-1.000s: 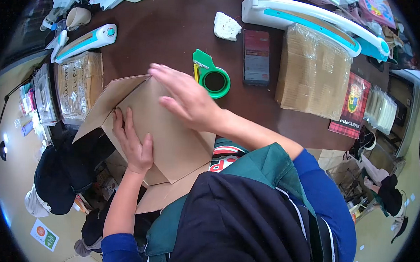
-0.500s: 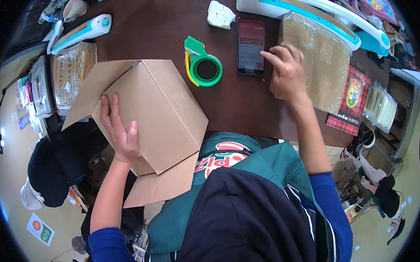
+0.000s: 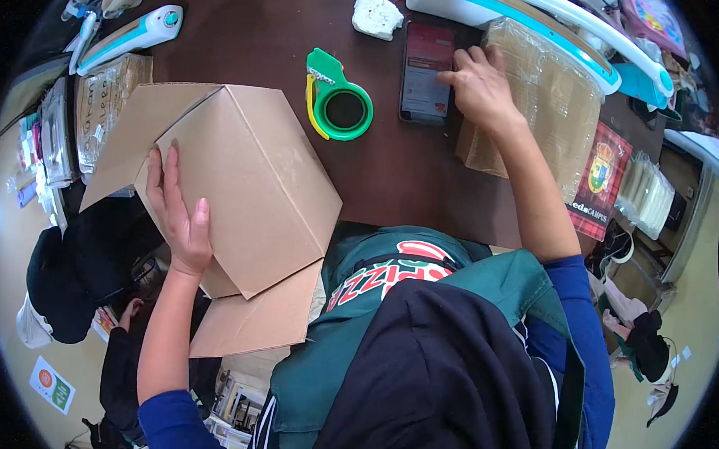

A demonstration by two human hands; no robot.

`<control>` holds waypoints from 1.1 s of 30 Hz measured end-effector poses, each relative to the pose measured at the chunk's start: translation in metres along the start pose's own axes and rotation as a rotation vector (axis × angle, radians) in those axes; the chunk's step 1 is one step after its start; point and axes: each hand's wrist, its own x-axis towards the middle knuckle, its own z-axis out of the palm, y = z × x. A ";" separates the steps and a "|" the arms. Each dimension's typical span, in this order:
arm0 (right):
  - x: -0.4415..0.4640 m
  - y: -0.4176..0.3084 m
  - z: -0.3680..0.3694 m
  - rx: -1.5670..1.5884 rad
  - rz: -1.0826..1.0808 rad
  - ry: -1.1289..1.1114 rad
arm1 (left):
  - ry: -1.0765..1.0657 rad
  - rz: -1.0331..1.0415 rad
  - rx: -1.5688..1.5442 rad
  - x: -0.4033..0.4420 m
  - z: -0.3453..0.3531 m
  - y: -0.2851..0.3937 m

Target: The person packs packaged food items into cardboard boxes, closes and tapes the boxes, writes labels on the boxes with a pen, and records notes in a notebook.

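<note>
My left hand point(image 3: 179, 229) lies flat on the side of a brown cardboard box point(image 3: 249, 179), with its fingers stretched out. The box sits tilted at the table's front edge, one flap hanging toward my lap and another sticking out at left. Over the right edge of a smartphone point(image 3: 427, 75), my right hand point(image 3: 484, 87) holds nothing. Its fingers are partly bent and apart, with one fingertip at the lit screen; whether it touches cannot be made out. Between box and phone lies a green tape dispenser point(image 3: 359, 112) with a yellow strip.
A tape-wrapped carton point(image 3: 546, 96) is beside my right hand, a white and blue sealer point(image 3: 537, 23) behind it. A white foam lump point(image 3: 377, 15) lies near the phone. At left are another white and blue device point(image 3: 135, 38) and a wrapped parcel point(image 3: 112, 105). A person's dark sleeve point(image 3: 117, 366) shows below.
The view has shifted slightly. My right hand has moved up along the phone's edge, its fingertip now at the screen. My left hand stays on the box.
</note>
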 end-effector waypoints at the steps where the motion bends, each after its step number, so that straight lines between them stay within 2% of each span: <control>1: 0.001 0.002 0.001 0.007 0.014 0.023 | 0.003 -0.003 -0.002 0.000 0.000 -0.001; 10: -0.007 0.008 0.011 0.122 0.018 0.181 | 0.013 -0.013 0.000 0.001 0.001 0.000; 17: -0.005 0.004 0.003 0.117 0.001 0.082 | 0.022 -0.015 0.021 0.001 0.001 -0.001; 22: -0.003 0.002 0.003 0.000 0.000 0.008 | 0.036 0.005 0.029 0.001 0.001 -0.001; 26: -0.005 0.006 0.003 0.018 -0.023 0.038 | 0.022 0.002 0.038 0.001 0.000 0.000; 28: -0.006 0.009 0.001 0.220 -0.066 0.253 | 0.017 -0.005 0.033 0.000 -0.001 0.000; 29: -0.006 0.008 -0.001 0.218 -0.068 0.261 | 0.015 0.001 0.029 0.001 -0.001 -0.001; 31: -0.007 -0.002 -0.016 0.376 -0.025 0.471 | 0.013 0.008 0.027 0.000 -0.002 -0.001; 32: -0.001 -0.008 -0.023 0.373 -0.025 0.477 | 0.008 0.016 0.037 0.001 -0.002 0.000; 33: 0.008 -0.018 -0.030 0.599 -0.075 0.533 | 0.004 0.024 0.045 0.001 -0.002 0.000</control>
